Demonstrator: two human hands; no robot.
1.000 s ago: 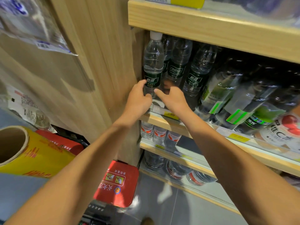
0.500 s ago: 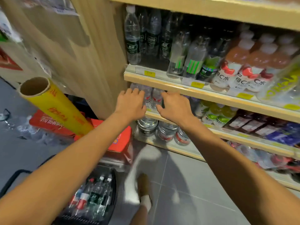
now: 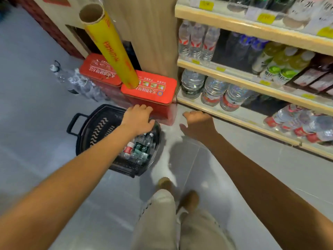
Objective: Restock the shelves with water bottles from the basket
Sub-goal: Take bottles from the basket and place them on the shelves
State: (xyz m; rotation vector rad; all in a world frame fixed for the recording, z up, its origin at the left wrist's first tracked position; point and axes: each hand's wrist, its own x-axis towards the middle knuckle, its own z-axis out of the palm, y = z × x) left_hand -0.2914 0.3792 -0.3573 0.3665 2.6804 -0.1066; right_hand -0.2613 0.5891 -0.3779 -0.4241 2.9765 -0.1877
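A black plastic basket (image 3: pixel 93 130) stands on the grey floor at centre left, holding several small water bottles (image 3: pixel 139 147) with green and red labels. My left hand (image 3: pixel 137 119) hovers over the basket's far rim, fingers loosely bent, holding nothing. My right hand (image 3: pixel 198 123) hangs empty above the floor to the right of the basket, fingers relaxed. The wooden shelves (image 3: pixel 234 26) at right carry rows of water bottles (image 3: pixel 196 42), with larger bottles (image 3: pixel 212 91) one shelf lower.
Two red tins (image 3: pixel 149 89) sit just beyond the basket, with a yellow cardboard roll (image 3: pixel 110 49) leaning above them. Crumpled clear plastic wrap (image 3: pixel 79 83) lies on the floor at left. My legs and shoes (image 3: pixel 180 213) are below. Packs of bottles (image 3: pixel 299 123) fill the bottom shelf.
Both hands have come down from the upper shelf's bottles to floor level. The view has tilted down, and my left hand is now over the basket.
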